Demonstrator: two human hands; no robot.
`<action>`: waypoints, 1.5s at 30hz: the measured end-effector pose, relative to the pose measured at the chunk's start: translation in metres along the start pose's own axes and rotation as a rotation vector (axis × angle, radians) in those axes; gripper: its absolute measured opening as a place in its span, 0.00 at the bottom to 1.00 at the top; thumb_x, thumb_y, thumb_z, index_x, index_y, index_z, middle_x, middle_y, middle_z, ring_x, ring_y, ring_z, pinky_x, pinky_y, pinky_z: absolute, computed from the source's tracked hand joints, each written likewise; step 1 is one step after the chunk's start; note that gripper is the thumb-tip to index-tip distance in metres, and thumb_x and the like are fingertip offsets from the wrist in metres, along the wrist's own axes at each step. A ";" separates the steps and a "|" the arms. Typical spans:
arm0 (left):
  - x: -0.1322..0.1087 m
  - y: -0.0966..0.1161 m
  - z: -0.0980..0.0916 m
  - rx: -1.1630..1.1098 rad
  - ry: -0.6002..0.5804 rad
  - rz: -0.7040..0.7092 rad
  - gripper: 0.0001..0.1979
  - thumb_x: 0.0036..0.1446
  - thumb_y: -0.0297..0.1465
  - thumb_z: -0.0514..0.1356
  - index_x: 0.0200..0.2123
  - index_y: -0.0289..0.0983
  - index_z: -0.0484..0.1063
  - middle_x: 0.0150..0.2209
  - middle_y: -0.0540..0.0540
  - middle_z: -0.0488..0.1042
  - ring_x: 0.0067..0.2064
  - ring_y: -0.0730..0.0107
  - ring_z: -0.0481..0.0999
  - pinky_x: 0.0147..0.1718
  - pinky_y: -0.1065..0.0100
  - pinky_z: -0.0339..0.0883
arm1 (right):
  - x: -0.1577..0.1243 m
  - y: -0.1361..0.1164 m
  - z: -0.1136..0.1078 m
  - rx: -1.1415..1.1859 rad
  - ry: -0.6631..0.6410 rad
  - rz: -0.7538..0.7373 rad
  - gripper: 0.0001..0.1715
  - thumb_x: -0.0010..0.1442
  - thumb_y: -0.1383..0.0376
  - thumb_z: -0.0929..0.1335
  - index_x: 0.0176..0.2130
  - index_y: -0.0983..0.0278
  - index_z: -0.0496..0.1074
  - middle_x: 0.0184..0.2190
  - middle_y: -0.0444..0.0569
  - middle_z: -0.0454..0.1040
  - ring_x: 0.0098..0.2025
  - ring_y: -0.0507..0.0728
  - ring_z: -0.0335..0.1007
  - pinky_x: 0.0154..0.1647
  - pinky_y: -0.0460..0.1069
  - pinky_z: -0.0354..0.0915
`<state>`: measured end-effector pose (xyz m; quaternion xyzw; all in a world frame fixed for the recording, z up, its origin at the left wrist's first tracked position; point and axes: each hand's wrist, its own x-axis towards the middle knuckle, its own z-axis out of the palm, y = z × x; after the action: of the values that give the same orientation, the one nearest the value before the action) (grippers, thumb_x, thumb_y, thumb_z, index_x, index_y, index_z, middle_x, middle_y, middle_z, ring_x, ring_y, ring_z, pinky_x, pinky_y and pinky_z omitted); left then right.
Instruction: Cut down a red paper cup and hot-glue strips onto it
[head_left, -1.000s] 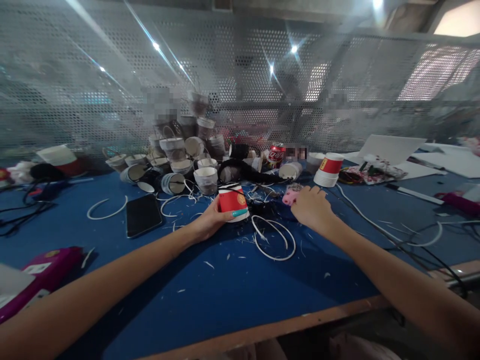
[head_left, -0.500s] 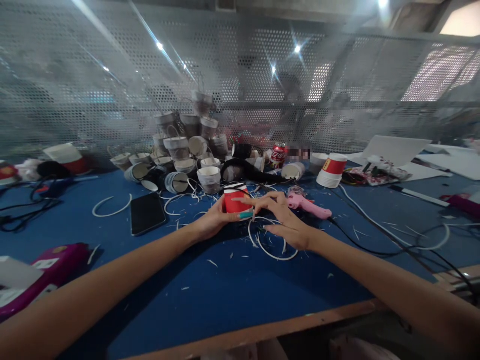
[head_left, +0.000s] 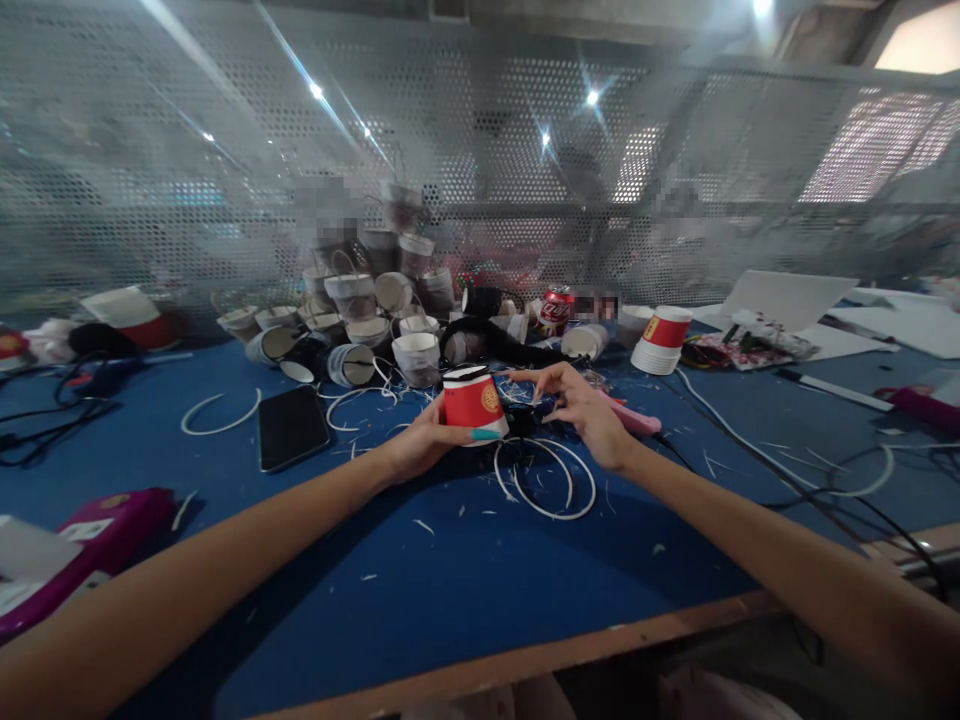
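Observation:
My left hand [head_left: 424,437] is closed around a red paper cup [head_left: 465,405] with a gold emblem. The cup is upside down and slightly tilted, with a black strip round its upper end. To its right is my right hand [head_left: 589,415], fingers apart and the index finger stretched toward the cup's upper edge. I see nothing clearly held in it. Behind that hand lies a pink glue gun [head_left: 637,418], partly hidden. A loop of white cord [head_left: 555,517] lies on the table below the hands.
Several small grey-and-white cups [head_left: 418,358] are piled at the back, with a black fuzzy cord [head_left: 517,348] beside them. A red can [head_left: 556,312] and stacked paper cups [head_left: 661,340] stand right of the pile. A phone [head_left: 294,428] lies left on the blue table [head_left: 450,600].
My right hand has drawn back to the right, off the cup's front, showing the emblem. The cup has tilted a little in my left hand.

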<state>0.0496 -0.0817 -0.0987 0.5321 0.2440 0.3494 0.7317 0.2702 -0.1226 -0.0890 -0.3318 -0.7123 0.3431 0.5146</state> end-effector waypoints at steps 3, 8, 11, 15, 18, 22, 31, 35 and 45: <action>0.000 0.000 0.000 -0.006 0.008 -0.015 0.31 0.34 0.20 0.66 0.47 0.33 0.66 0.39 0.42 0.77 0.41 0.61 0.76 0.49 0.58 0.62 | 0.001 0.006 -0.001 0.038 0.206 0.024 0.13 0.44 0.73 0.60 0.33 0.61 0.59 0.41 0.49 0.70 0.42 0.55 0.63 0.43 0.52 0.59; -0.001 0.001 0.000 0.015 -0.002 -0.021 0.33 0.35 0.21 0.66 0.49 0.33 0.65 0.42 0.40 0.76 0.45 0.57 0.75 0.51 0.56 0.60 | -0.005 -0.002 0.003 0.155 0.144 -0.016 0.16 0.43 0.71 0.62 0.36 0.60 0.60 0.47 0.48 0.67 0.43 0.55 0.62 0.39 0.51 0.61; 0.000 -0.001 -0.003 0.013 -0.022 -0.004 0.35 0.35 0.21 0.66 0.51 0.37 0.64 0.44 0.42 0.76 0.48 0.55 0.73 0.50 0.55 0.61 | -0.008 -0.010 0.009 0.148 -0.065 -0.015 0.13 0.44 0.72 0.62 0.34 0.61 0.61 0.51 0.49 0.67 0.50 0.58 0.60 0.46 0.55 0.58; 0.001 -0.003 -0.007 -0.002 -0.034 0.009 0.32 0.35 0.23 0.67 0.49 0.38 0.67 0.42 0.44 0.77 0.45 0.57 0.75 0.49 0.57 0.63 | -0.009 -0.012 0.015 0.124 -0.201 0.039 0.11 0.47 0.73 0.62 0.33 0.61 0.60 0.52 0.49 0.67 0.52 0.59 0.59 0.49 0.56 0.53; 0.002 -0.004 -0.006 0.019 -0.037 0.008 0.30 0.35 0.23 0.68 0.47 0.36 0.68 0.41 0.43 0.77 0.42 0.59 0.76 0.47 0.58 0.65 | -0.009 -0.012 0.017 0.116 -0.246 0.067 0.10 0.47 0.72 0.62 0.33 0.61 0.60 0.54 0.50 0.66 0.51 0.59 0.59 0.49 0.56 0.53; 0.002 -0.002 -0.003 0.024 -0.064 0.035 0.30 0.35 0.21 0.68 0.46 0.36 0.68 0.39 0.44 0.78 0.39 0.62 0.77 0.44 0.61 0.67 | -0.009 -0.015 0.017 0.128 -0.240 0.062 0.10 0.47 0.71 0.62 0.33 0.60 0.59 0.54 0.50 0.65 0.54 0.59 0.57 0.51 0.56 0.53; 0.001 -0.001 -0.005 -0.003 0.000 -0.003 0.29 0.36 0.22 0.67 0.46 0.33 0.67 0.40 0.41 0.77 0.42 0.59 0.76 0.46 0.59 0.65 | -0.002 -0.008 0.000 -0.032 0.034 0.039 0.11 0.44 0.69 0.58 0.33 0.60 0.55 0.46 0.53 0.67 0.44 0.58 0.62 0.40 0.54 0.61; 0.003 -0.001 -0.002 -0.015 0.109 0.019 0.30 0.33 0.21 0.67 0.44 0.35 0.67 0.38 0.44 0.77 0.40 0.61 0.76 0.43 0.60 0.66 | -0.002 -0.007 -0.011 -0.807 0.363 0.149 0.18 0.44 0.67 0.61 0.38 0.64 0.55 0.43 0.57 0.62 0.45 0.62 0.58 0.45 0.58 0.58; 0.005 -0.003 0.000 -0.049 0.226 -0.016 0.24 0.34 0.22 0.66 0.40 0.34 0.70 0.35 0.45 0.77 0.37 0.64 0.76 0.45 0.60 0.65 | -0.004 -0.011 -0.028 -1.397 -0.059 0.822 0.34 0.47 0.59 0.68 0.47 0.80 0.61 0.45 0.69 0.61 0.48 0.71 0.61 0.42 0.55 0.59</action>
<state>0.0532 -0.0786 -0.1015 0.4693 0.3205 0.4073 0.7149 0.2970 -0.1277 -0.0755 -0.8025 -0.5966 -0.0107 0.0022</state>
